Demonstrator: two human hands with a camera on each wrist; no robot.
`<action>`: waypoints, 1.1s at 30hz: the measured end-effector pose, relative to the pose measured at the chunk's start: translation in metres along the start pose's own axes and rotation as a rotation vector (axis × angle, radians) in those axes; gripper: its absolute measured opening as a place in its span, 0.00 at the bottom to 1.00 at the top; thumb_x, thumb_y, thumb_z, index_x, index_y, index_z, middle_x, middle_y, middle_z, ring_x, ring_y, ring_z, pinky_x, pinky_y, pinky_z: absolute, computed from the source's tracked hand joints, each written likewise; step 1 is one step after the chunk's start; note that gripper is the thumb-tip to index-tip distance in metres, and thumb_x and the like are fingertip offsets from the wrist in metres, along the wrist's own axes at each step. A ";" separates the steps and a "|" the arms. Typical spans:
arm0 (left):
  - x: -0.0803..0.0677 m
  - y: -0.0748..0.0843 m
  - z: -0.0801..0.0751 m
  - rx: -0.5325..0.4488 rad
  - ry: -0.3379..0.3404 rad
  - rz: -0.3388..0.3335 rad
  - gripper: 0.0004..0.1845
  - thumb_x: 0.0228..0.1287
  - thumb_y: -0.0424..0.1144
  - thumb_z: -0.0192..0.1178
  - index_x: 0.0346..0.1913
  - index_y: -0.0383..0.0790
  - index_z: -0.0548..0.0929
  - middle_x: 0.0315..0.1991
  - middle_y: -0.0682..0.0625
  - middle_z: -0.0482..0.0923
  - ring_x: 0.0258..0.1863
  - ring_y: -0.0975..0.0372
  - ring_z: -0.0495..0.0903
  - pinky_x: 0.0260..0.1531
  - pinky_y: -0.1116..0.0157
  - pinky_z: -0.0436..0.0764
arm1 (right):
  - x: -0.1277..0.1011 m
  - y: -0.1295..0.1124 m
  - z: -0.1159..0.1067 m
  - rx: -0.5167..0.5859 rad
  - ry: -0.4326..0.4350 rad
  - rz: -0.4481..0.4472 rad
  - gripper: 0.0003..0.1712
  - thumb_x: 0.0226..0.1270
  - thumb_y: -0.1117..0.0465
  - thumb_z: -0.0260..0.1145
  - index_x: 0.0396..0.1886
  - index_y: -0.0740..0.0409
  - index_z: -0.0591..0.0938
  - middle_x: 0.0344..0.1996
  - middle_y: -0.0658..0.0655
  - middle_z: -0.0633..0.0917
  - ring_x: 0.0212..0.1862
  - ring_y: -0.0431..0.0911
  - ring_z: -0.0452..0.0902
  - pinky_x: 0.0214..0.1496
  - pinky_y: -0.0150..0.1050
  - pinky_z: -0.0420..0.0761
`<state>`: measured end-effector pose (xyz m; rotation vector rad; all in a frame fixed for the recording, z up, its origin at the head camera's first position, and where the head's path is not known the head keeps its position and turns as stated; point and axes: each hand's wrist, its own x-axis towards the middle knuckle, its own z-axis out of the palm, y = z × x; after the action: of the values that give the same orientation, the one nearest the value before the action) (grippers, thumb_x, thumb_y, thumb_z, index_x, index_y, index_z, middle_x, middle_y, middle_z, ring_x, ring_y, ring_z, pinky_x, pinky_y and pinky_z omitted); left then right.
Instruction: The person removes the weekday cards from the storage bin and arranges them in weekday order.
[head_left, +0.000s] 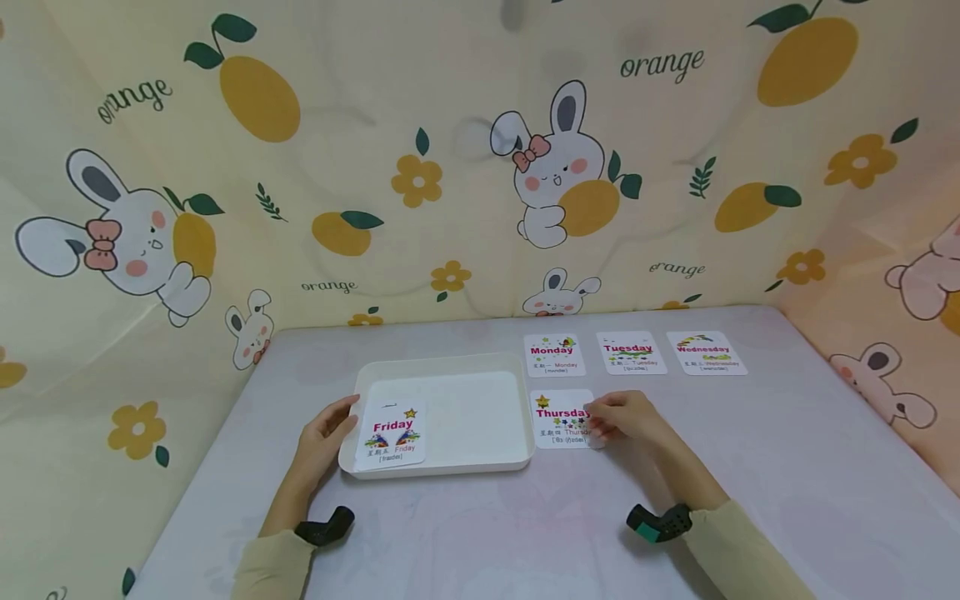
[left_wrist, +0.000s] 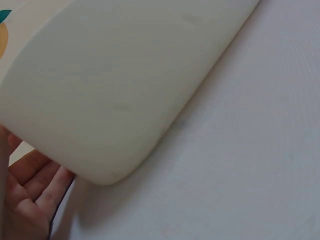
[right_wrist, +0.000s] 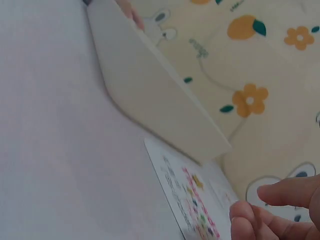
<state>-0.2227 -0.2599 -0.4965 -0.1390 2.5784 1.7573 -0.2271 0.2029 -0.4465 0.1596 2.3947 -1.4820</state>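
A white tray [head_left: 450,367] sits on the table in front of me. A "Friday" card [head_left: 393,433] leans over its front left rim. My left hand [head_left: 330,429] rests against the tray's left wall [left_wrist: 110,90], fingers [left_wrist: 30,185] relaxed beside the corner. To the right of the tray lies a "Thursday" card [head_left: 558,417], flat on the table. My right hand [head_left: 603,421] lies on that card's right edge with its fingertips [right_wrist: 250,220] touching the card [right_wrist: 190,200]. Its thumb is held above the card.
Cards reading "Monday" [head_left: 555,354], "Tuesday" [head_left: 632,352] and "Wednesday" [head_left: 706,352] lie in a row behind the Thursday card. A cloth printed with rabbits and oranges [head_left: 450,167] walls the pale table [head_left: 787,467] at the back and both sides.
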 end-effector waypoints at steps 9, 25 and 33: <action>-0.002 0.000 -0.001 0.005 0.001 0.003 0.24 0.73 0.42 0.52 0.68 0.45 0.68 0.72 0.45 0.64 0.74 0.53 0.62 0.74 0.53 0.61 | -0.012 -0.018 0.022 0.141 -0.135 -0.024 0.22 0.70 0.57 0.58 0.51 0.75 0.78 0.25 0.49 0.85 0.26 0.38 0.79 0.32 0.28 0.83; 0.000 0.002 -0.001 0.008 0.001 0.007 0.23 0.72 0.43 0.52 0.68 0.46 0.68 0.73 0.45 0.63 0.74 0.52 0.61 0.74 0.54 0.61 | -0.024 -0.047 0.067 0.275 -0.404 -0.190 0.25 0.71 0.59 0.58 0.52 0.81 0.73 0.31 0.50 0.86 0.33 0.37 0.84 0.42 0.32 0.87; -0.001 0.002 0.000 -0.011 -0.007 -0.004 0.24 0.73 0.43 0.52 0.69 0.46 0.68 0.73 0.46 0.62 0.75 0.53 0.60 0.74 0.54 0.60 | -0.020 -0.055 0.091 0.301 -0.406 -0.180 0.24 0.71 0.60 0.57 0.52 0.81 0.73 0.31 0.51 0.86 0.34 0.37 0.84 0.42 0.33 0.87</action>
<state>-0.2219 -0.2595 -0.4944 -0.1376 2.5619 1.7673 -0.2031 0.0984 -0.4300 -0.2724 1.8988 -1.7540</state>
